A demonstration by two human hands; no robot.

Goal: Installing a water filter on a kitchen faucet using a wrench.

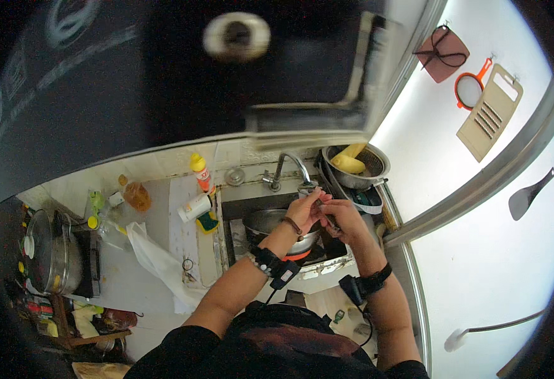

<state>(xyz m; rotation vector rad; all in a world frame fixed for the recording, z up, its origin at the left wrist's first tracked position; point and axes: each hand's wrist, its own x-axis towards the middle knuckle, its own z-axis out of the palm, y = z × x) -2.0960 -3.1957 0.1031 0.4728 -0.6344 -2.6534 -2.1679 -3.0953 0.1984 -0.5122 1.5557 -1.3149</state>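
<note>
My left hand (308, 210) and my right hand (341, 221) meet just below the curved faucet (294, 163), fingers closed around something small and dark that I cannot make out. Under them a steel bowl (259, 221) sits in the sink (231, 249), partly hidden by my left forearm. Left of the sink lie a green and yellow sponge (206, 222) and a white bottle (194, 207), with a yellow-capped bottle (200, 172) standing behind them.
A steel colander (373, 172) holding yellow objects (349, 162) stands back right. The left counter (150, 297) carries a white cloth (163, 265), bottles and a lidded pot (49, 252). A dark panel (119, 82) overhangs the back; utensils hang on the right wall.
</note>
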